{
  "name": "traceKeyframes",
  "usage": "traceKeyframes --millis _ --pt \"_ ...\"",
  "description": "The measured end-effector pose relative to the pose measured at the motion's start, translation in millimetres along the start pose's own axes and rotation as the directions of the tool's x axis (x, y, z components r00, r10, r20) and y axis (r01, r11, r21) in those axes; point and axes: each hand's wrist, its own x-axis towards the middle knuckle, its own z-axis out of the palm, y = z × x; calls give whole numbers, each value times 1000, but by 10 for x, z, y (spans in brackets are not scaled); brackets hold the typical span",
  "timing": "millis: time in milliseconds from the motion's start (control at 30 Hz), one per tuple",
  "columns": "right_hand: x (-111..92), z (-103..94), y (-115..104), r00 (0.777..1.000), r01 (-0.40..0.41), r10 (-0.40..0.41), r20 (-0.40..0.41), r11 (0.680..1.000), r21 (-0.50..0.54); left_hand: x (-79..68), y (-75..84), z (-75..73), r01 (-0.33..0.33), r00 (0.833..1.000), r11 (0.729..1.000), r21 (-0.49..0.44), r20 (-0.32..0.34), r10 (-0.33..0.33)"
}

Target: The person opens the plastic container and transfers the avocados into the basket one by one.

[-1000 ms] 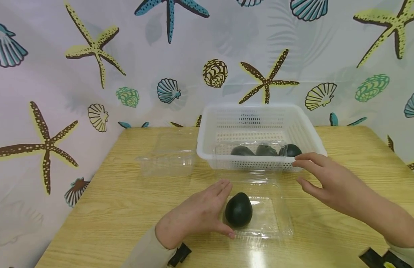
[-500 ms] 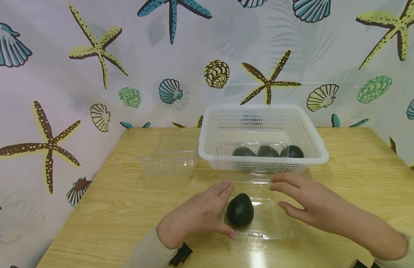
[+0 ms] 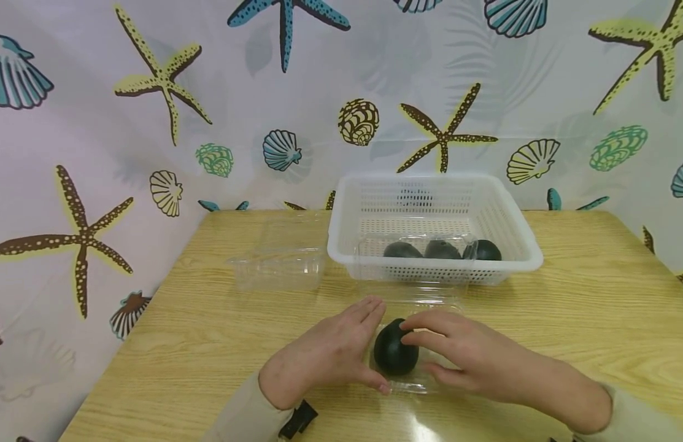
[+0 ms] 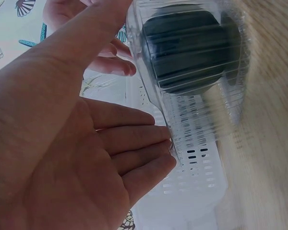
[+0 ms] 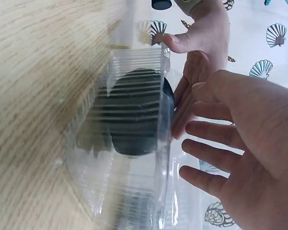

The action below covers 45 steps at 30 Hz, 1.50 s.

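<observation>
A dark green avocado (image 3: 392, 357) sits in the left part of a clear plastic clamshell box (image 3: 412, 388), whose lid stands raised at the back. My left hand (image 3: 331, 356) rests along the box's left side, fingers straight and thumb spread at the front corner. Over the box reaches my right hand (image 3: 474, 359), with fingers loosely bent and apart. In the right wrist view, those fingers (image 5: 206, 151) hover above the box rim and hold nothing. Through the ribbed wall the avocado (image 4: 182, 52) shows in the left wrist view.
A white perforated basket (image 3: 518, 263) stands behind the box, with several avocados (image 3: 483, 250) inside, partly seen through the lid. To its left is another clear clamshell box (image 3: 277, 273), lid up. A patterned cloth (image 3: 308, 98) hangs behind the wooden table (image 3: 197, 319).
My right hand has moved from beside the basket, left and toward me, to above the box near the avocado. My left hand has stayed in place.
</observation>
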Motion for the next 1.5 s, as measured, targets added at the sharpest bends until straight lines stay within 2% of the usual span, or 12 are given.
traceKeyframes --millis 233,467,767,967,1100,1500 --pt "53 105 -21 999 15 -16 42 999 31 -9 -7 2 -8 1000 1000 15 -13 8" --pt "89 158 0 999 41 -41 1 999 28 -10 -14 5 -25 999 999 35 -28 26" --pt "115 193 32 999 -5 3 48 999 54 -5 -14 0 -1 1000 1000 21 -10 1" --pt "55 217 73 997 -8 6 82 1000 27 -7 0 -5 6 1000 1000 19 6 -6" --pt "18 236 122 993 -31 32 116 999 -11 -4 -3 -8 0 1000 999 35 0 0" --pt "-18 277 207 978 -85 91 186 996 -41 -17 -10 6 -18 1000 999 49 -13 19"
